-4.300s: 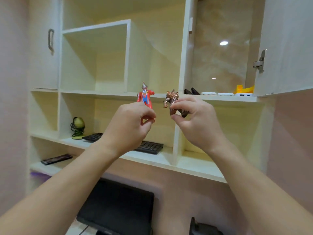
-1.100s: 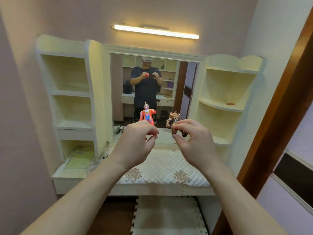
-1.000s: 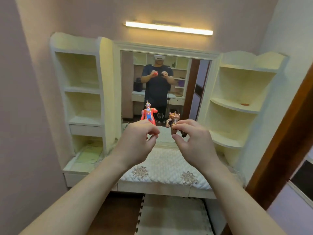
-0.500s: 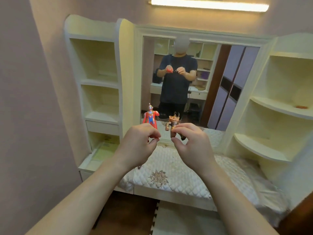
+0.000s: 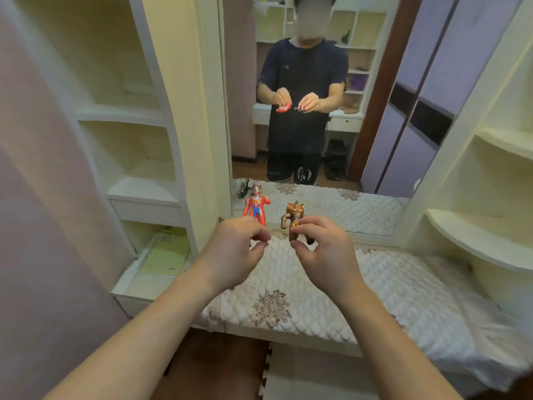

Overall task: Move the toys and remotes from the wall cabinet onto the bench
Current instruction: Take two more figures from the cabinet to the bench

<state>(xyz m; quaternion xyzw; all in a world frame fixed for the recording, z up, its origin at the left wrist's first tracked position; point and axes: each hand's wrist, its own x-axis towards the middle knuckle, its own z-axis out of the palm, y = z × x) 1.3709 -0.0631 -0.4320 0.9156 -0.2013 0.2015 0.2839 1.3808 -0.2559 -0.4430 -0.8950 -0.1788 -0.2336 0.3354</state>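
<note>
Head view: looks forward and down onto the counter [image 5: 403, 284], which has a quilted pad across its top.
Counter: the landing place for both toys, with bare pad straight below them.
Mirror [image 5: 375, 140]: upright along the counter's far edge.
Left hand [image 5: 230, 255]: above the counter's left-middle, thumb and fingertips pinching the red figure [image 5: 255, 206] by its legs.
Right hand [image 5: 326, 255]: above the counter's middle, pinching the brown monster [image 5: 292, 215] by its legs.
Red figure: upright, clear of the counter, not yet set down.
Brown monster: upright, likewise clear of the counter.
Doing it well: lower each toy until its feet meet the pad, well in from the counter's front edge. Soft padding may tip them, so ease each pinch off slowly, or lay them flat.
</note>
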